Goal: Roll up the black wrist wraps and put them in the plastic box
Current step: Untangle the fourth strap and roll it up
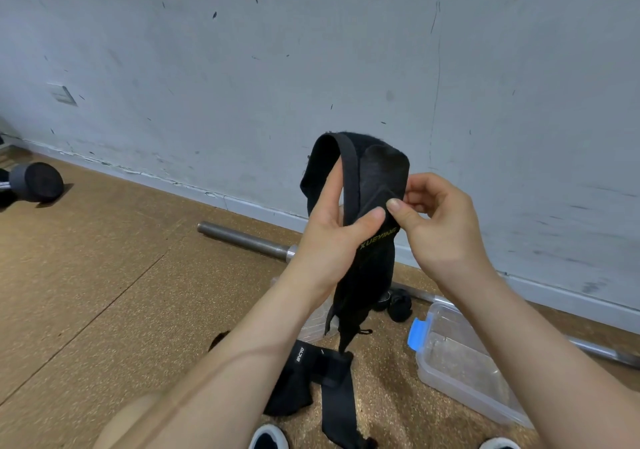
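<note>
- Both hands busy with one black wrist wrap (377, 178), held in the air: left hand (329, 240) clasping it under the thumb, right hand (440, 226) pinching its folded top.
- Best begun tight: keep edges flush, roll downward under tension.
- Soft, limp woven elastic; fuzzy patch (386, 166) near the top.
- Clear, rigid plastic box (460, 365) open on the cork-like floor (104, 275), lower right; second wrap (332, 379) sprawled nearby, unrolled.

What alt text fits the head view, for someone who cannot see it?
A left hand and a right hand hold a black wrist wrap up before a scuffed grey wall, the left gripping its middle, the right pinching its edge. On the brown floor below lie another black wrap, a clear plastic box and a barbell.
</note>
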### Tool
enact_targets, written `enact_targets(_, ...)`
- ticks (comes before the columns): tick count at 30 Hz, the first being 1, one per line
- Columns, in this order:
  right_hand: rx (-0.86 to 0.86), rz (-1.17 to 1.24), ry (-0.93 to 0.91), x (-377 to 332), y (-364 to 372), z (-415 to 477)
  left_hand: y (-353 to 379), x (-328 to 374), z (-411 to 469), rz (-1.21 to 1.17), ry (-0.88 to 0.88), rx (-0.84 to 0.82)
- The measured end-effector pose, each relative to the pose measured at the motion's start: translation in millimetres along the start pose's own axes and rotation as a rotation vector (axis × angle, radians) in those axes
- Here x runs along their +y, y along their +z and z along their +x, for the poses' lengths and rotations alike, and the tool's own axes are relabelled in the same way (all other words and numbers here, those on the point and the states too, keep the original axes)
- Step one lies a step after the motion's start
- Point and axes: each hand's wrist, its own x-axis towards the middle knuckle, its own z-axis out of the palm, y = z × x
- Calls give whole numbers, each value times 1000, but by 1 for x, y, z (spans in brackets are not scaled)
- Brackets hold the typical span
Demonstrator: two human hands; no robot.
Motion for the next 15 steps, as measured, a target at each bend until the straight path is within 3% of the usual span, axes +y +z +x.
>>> enact_targets(8, 39, 33, 53, 1, 3, -2, 9, -4, -1, 105, 45, 125)
enact_targets(10, 14, 27, 182, 1, 5, -2, 9, -4, 0, 66, 30, 167)
enact_targets(12, -78, 164, 323, -3, 1, -2, 6, -3, 2, 21, 8, 167)
enact_targets(15, -213, 390, 314, -7, -1, -5, 7, 0, 2, -33, -19, 140)
